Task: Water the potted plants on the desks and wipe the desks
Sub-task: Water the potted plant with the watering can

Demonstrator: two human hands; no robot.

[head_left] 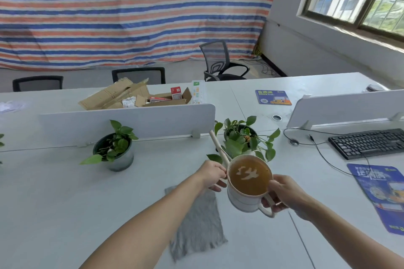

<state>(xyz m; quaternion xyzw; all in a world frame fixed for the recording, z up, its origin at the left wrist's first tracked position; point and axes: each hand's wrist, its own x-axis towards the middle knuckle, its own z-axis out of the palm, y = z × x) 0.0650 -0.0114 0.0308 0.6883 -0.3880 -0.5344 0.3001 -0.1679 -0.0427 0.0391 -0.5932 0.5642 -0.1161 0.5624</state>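
Right hand [284,194], extended forward, apparently grips the watering can [242,201] handle.

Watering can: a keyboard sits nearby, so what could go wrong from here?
1. The watering can looks nearly full, held by the right hand at the handle and the left hand near the spout; tilting fast may slop water over the rim.
2. The spout tip seems left of the nearer plant, so pouring now might wet the desk.
3. The keyboard and cable lie to the right, where a spill could reach.

The far blue mat [273,97] and near blue mat [380,194] read "运满满".
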